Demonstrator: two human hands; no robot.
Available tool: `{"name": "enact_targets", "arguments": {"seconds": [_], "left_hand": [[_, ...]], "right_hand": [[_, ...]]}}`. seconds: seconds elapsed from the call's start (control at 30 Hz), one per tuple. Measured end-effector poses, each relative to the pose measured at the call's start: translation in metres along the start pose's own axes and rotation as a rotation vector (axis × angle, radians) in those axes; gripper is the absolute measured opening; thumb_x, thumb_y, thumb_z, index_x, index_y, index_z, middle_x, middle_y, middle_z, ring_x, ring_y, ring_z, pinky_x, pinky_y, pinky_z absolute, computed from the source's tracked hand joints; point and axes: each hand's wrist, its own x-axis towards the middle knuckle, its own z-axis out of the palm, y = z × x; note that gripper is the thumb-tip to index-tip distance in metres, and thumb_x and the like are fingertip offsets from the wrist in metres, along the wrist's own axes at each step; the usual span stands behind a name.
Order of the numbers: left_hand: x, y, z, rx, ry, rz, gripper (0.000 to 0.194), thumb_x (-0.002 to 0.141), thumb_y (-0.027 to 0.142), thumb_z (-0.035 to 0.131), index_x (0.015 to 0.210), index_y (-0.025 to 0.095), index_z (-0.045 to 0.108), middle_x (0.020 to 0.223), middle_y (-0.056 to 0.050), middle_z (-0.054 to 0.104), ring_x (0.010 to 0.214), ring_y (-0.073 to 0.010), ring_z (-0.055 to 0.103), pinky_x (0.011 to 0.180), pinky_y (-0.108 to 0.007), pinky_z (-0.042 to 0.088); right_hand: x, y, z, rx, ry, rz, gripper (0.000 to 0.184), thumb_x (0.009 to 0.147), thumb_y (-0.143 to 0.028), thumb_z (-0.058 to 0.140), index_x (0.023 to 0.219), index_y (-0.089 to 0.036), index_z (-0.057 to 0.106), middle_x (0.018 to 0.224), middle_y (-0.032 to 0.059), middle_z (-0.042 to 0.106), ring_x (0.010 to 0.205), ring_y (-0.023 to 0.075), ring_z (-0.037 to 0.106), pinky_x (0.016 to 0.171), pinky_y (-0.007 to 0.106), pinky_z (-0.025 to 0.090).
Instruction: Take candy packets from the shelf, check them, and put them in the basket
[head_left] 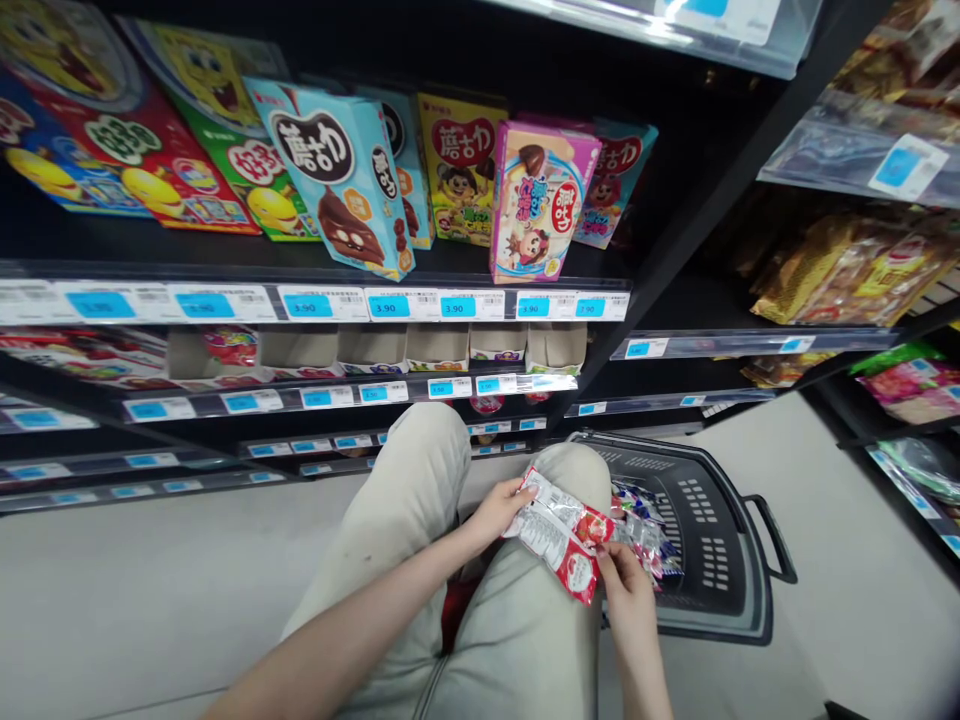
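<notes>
I am crouched in front of a snack shelf, my knees in beige trousers below me. Both hands hold a red and silver snack packet over my right knee. My left hand pinches its left edge, fingers closed on it. My right hand grips its lower right corner. Just right of the packet stands a dark plastic shopping basket on the floor, with several small wrapped packets inside.
Black shelves with blue price tags carry coloured biscuit boxes: a blue box, a pink box, yellow cartoon boxes at the left. Open cardboard trays sit one shelf down. A second shelf unit with bagged snacks stands at the right.
</notes>
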Motion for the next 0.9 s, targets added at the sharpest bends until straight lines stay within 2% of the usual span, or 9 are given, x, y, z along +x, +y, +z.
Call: {"name": "enact_targets", "arguments": {"seconds": [0.1, 0.17, 0.27, 0.4, 0.5, 0.63, 0.73, 0.83, 0.9], "left_hand": [[-0.001, -0.002, 0.001, 0.054, 0.024, 0.039, 0.038, 0.063, 0.046, 0.063, 0.075, 0.01, 0.061, 0.066, -0.002, 0.06, 0.062, -0.0132, 0.051, 0.059, -0.023, 0.037], [-0.003, -0.003, 0.001, 0.065, 0.039, 0.062, 0.037, 0.065, 0.046, 0.061, 0.077, 0.011, 0.06, 0.067, -0.002, 0.06, 0.063, -0.0132, 0.051, 0.06, -0.023, 0.038], [-0.004, -0.003, 0.002, 0.059, 0.039, 0.061, 0.038, 0.066, 0.046, 0.06, 0.079, 0.011, 0.061, 0.069, -0.002, 0.061, 0.064, -0.0136, 0.052, 0.06, -0.023, 0.039], [-0.005, -0.004, 0.003, 0.051, 0.03, 0.035, 0.039, 0.066, 0.046, 0.061, 0.08, 0.01, 0.061, 0.071, -0.004, 0.062, 0.066, -0.0145, 0.053, 0.062, -0.024, 0.039], [-0.005, -0.004, 0.004, 0.034, 0.015, 0.024, 0.04, 0.066, 0.047, 0.06, 0.082, 0.01, 0.062, 0.073, -0.004, 0.062, 0.067, -0.0148, 0.053, 0.063, -0.025, 0.04], [-0.006, -0.004, 0.006, 0.093, -0.012, 0.039, 0.041, 0.065, 0.049, 0.061, 0.079, 0.01, 0.061, 0.071, -0.003, 0.061, 0.066, -0.0145, 0.052, 0.062, -0.024, 0.039], [-0.009, -0.001, 0.007, 0.157, -0.061, 0.063, 0.042, 0.065, 0.05, 0.059, 0.079, 0.01, 0.062, 0.069, -0.003, 0.06, 0.067, -0.0146, 0.051, 0.061, -0.023, 0.039], [-0.012, 0.005, 0.008, 0.181, -0.064, 0.092, 0.041, 0.066, 0.05, 0.058, 0.079, 0.011, 0.062, 0.068, -0.002, 0.06, 0.065, -0.014, 0.051, 0.06, -0.023, 0.039], [-0.016, 0.011, 0.008, 0.164, -0.068, 0.089, 0.039, 0.067, 0.048, 0.06, 0.077, 0.01, 0.063, 0.066, -0.002, 0.06, 0.063, -0.0138, 0.051, 0.059, -0.023, 0.039]], "right_hand": [[0.001, -0.001, 0.006, -0.092, 0.129, 0.007, 0.017, 0.071, -0.036, 0.052, 0.068, -0.019, 0.053, 0.061, 0.0007, 0.059, 0.058, 0.0173, 0.052, 0.056, 0.027, 0.04], [0.001, -0.001, 0.01, -0.042, 0.203, -0.009, 0.017, 0.069, -0.035, 0.053, 0.075, -0.02, 0.051, 0.059, -0.0007, 0.057, 0.056, 0.0167, 0.052, 0.055, 0.026, 0.041], [-0.002, -0.001, 0.013, 0.08, 0.256, -0.057, 0.027, 0.068, -0.036, 0.056, 0.087, -0.019, 0.048, 0.063, -0.0007, 0.058, 0.058, 0.0161, 0.054, 0.057, 0.026, 0.042], [-0.01, 0.0, 0.013, 0.066, 0.234, -0.069, 0.024, 0.072, -0.038, 0.052, 0.082, -0.017, 0.056, 0.083, 0.0069, 0.062, 0.077, 0.02, 0.057, 0.068, 0.03, 0.044], [-0.013, 0.001, 0.01, 0.106, 0.202, -0.026, 0.028, 0.07, -0.038, 0.054, 0.086, -0.015, 0.059, 0.089, 0.0083, 0.063, 0.082, 0.0217, 0.057, 0.071, 0.031, 0.044], [-0.008, 0.005, 0.005, 0.2, 0.142, 0.025, 0.026, 0.059, -0.034, 0.067, 0.076, -0.017, 0.054, 0.071, 0.0005, 0.06, 0.058, 0.0144, 0.054, 0.053, 0.025, 0.044], [-0.002, 0.007, 0.004, 0.228, 0.116, 0.032, 0.025, 0.059, -0.031, 0.068, 0.066, -0.019, 0.048, 0.058, -0.0044, 0.054, 0.048, 0.0106, 0.049, 0.044, 0.021, 0.04], [0.0, 0.005, 0.006, 0.317, 0.124, 0.05, 0.03, 0.057, -0.03, 0.069, 0.076, -0.019, 0.049, 0.065, -0.0016, 0.06, 0.055, 0.0143, 0.057, 0.05, 0.024, 0.045], [-0.001, 0.0, 0.008, 0.422, 0.137, 0.075, 0.044, 0.056, -0.031, 0.07, 0.092, -0.02, 0.048, 0.071, 0.001, 0.064, 0.06, 0.0174, 0.061, 0.056, 0.029, 0.049]]}}
